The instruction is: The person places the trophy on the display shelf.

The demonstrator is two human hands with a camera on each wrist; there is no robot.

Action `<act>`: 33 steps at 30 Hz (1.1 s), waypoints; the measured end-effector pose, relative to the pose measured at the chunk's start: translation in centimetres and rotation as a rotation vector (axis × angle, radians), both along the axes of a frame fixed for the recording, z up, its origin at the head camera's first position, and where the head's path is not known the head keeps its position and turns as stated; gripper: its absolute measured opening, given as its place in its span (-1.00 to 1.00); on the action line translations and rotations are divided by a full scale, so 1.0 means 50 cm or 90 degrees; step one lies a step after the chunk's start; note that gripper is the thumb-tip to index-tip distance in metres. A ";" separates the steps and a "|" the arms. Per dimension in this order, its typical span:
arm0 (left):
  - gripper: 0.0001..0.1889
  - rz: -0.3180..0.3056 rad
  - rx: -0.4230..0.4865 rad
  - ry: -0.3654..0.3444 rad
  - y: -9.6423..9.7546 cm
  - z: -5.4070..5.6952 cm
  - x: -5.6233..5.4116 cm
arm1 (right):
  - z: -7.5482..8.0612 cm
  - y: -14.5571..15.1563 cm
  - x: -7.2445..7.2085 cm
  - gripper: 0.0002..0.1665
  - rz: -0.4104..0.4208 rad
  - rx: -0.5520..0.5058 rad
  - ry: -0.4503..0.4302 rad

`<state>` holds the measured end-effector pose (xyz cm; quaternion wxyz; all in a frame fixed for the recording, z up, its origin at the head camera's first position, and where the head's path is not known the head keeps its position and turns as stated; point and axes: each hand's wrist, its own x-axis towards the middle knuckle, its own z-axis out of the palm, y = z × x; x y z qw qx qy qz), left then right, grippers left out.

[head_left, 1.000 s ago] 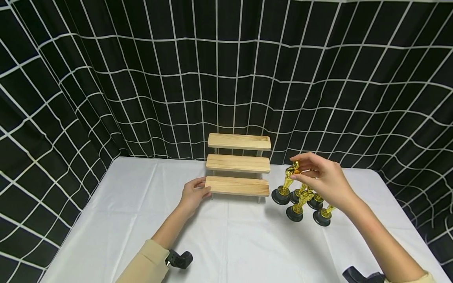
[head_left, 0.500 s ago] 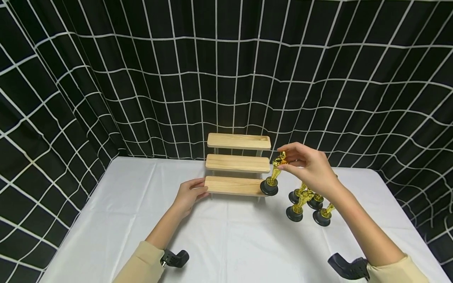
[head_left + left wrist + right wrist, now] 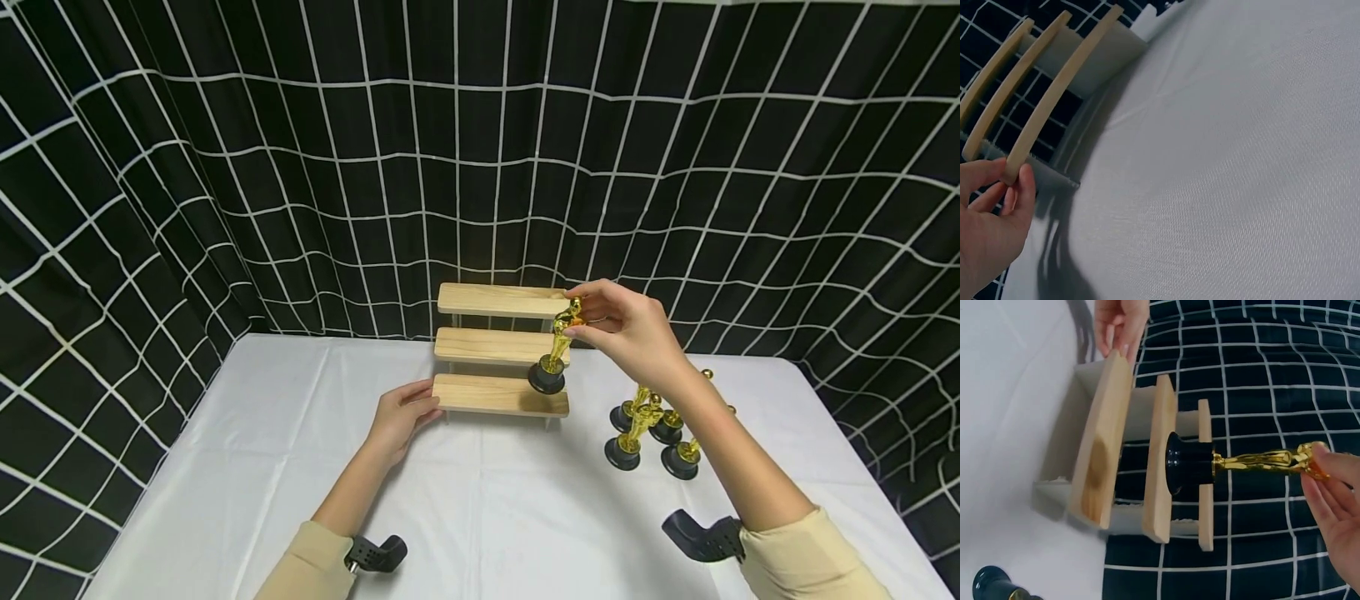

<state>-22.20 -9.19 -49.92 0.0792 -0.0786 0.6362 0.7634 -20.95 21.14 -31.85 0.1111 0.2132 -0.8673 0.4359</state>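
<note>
A three-tier wooden shelf stand (image 3: 487, 393) stands near the back of the white-covered table. My left hand (image 3: 400, 417) pinches the left end of its lowest board, thumb on one face and fingers on the other, as the left wrist view (image 3: 991, 219) shows. My right hand (image 3: 628, 327) holds a gold trophy figurine (image 3: 557, 346) by its head and upper body. The figurine's round black base (image 3: 1188, 464) hangs in the air in front of the right part of the stand. In the head view it overlaps the middle and lowest boards, apart from them.
Several more gold trophy figurines (image 3: 636, 429) on black bases stand on the table right of the stand, partly hidden behind my right forearm. A black curtain (image 3: 495, 167) with a white grid hangs behind and at the sides. White cloth (image 3: 480, 517) covers the table.
My right hand has carried the figurine left and upward, from beside the other figurines to over the stand's right side. My left hand still holds the lowest board's end.
</note>
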 end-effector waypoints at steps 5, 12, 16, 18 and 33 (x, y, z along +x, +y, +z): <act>-0.53 0.000 -0.004 0.007 0.002 -0.002 0.001 | 0.005 -0.014 -0.019 -0.54 -0.004 -0.005 0.021; -0.54 0.009 0.003 -0.003 0.004 -0.004 0.002 | 0.012 -0.033 -0.044 -0.52 -0.011 -0.019 0.032; -0.54 0.008 -0.002 -0.009 0.005 -0.004 0.001 | 0.020 -0.045 -0.056 -0.51 -0.018 -0.019 0.039; -0.54 0.007 -0.003 -0.007 0.005 -0.004 0.001 | 0.024 -0.052 -0.063 -0.50 -0.018 -0.023 0.037; -0.56 0.010 0.002 0.009 0.002 -0.001 0.001 | 0.046 -0.099 -0.113 -0.49 -0.010 -0.036 0.049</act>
